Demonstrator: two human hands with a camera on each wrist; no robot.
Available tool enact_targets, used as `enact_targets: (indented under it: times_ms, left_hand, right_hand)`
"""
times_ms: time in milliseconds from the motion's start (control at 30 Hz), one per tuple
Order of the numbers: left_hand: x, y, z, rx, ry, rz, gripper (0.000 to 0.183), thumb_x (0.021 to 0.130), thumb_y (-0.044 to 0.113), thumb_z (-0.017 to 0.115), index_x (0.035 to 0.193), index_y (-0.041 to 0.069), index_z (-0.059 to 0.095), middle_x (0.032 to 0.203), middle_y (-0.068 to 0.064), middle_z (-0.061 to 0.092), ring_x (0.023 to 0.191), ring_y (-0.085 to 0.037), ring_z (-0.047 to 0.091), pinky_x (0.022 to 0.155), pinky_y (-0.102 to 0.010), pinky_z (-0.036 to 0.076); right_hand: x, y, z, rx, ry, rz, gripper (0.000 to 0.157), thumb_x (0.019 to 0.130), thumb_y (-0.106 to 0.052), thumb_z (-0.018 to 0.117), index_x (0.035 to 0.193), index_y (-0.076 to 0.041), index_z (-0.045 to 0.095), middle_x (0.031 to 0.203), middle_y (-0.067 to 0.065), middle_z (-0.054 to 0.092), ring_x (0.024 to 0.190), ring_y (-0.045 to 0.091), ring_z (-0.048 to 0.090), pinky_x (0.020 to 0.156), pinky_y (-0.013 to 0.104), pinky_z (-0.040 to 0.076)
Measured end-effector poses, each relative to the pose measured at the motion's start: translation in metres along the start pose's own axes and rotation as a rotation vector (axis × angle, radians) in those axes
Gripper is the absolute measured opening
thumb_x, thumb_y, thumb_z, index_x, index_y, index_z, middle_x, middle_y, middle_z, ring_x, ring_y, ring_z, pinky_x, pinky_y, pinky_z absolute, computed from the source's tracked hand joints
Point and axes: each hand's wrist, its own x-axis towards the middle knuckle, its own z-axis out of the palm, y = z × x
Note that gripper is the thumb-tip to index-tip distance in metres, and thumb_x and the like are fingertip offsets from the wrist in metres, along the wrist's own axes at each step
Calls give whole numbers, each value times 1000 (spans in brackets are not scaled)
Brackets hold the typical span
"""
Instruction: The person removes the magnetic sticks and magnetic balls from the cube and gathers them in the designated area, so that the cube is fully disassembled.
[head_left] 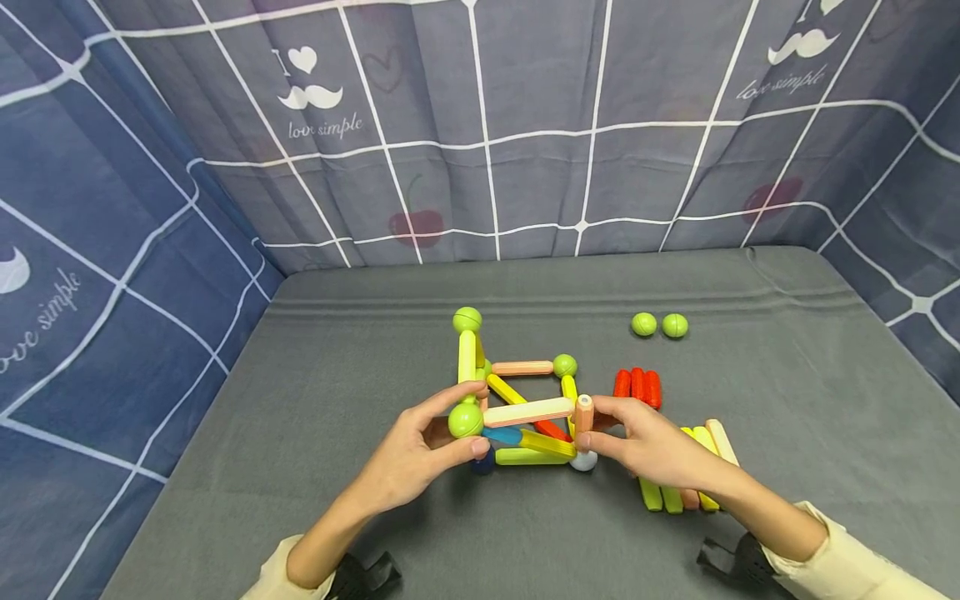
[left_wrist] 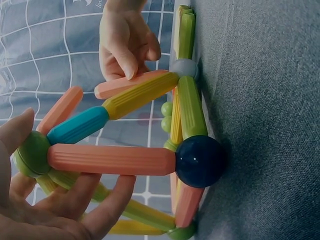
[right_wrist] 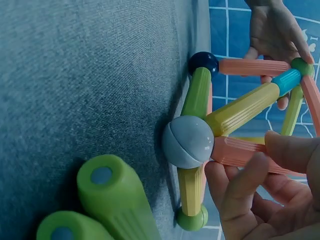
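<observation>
A frame of magnetic rods and balls stands on the grey surface. My left hand [head_left: 408, 450] grips the light green ball [head_left: 466, 420] at its near left top, fingers beside the upright salmon rod [left_wrist: 112, 159] that runs down to a dark blue ball [left_wrist: 201, 161]. My right hand [head_left: 648, 437] pinches another upright salmon rod [head_left: 583, 425], whose lower end meets the grey ball [right_wrist: 188, 142]. From the gripped ball a pale salmon rod [head_left: 528, 412] reaches across to that upright's top. A blue rod [left_wrist: 80, 125] joined to a yellow rod [left_wrist: 140, 95] slants down to the grey ball.
Two green balls [head_left: 660, 325] lie at the back right. Several red rods [head_left: 637, 385] rest behind my right hand, and several green, yellow and salmon rods [head_left: 708, 442] lie under and beside my right forearm. A patterned curtain [head_left: 525, 125] hangs behind.
</observation>
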Motion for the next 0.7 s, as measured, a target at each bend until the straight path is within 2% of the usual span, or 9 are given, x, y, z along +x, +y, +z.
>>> enact_targets:
  times_ms: [200,333,533,633,700]
  left_hand:
    - [0,-1,1,7,2,-8,52,92,3,70,140,11,53,121,-14,55,92,-23,63,78,-30,56]
    - [0,-1,1,6,5,-10,52,92,3,70,140,11,52,121,-15,55,94,-24,63,80,-31,56]
    - [0,-1,1,-5,3,-2,51,92,2,69,140,10,52,120,-15,54,94,-24,63,80,-31,56]
    - [0,-1,1,-8,3,-1,52,92,2,69,140,10,52,120,-15,54,94,-24,63,80,-31,56]
    - [0,-1,1,-9,2,-4,51,92,2,69,140,10,52,120,-15,54,94,-24,63,80,-31,56]
  right_hand:
    - [0,0,1,-66,15,13,3,98,-16,63,95,-15,63,92,-4,66,89,12,63,75,29,50]
    - [3,-2,2,-99,17,25,11,98,-13,62,89,-18,59,87,-4,64,83,13,63,68,28,50]
    - [2,-5,0,-23,30,77,3,99,-11,60,99,-9,58,85,6,63,61,20,62,50,28,49]
    - [0,-7,0,2,41,109,7,99,-12,62,102,-7,59,83,7,64,61,23,62,50,30,51]
    - [-2,-8,0,14,48,114,5,98,-12,62,99,-9,59,82,7,65,65,25,64,52,31,53]
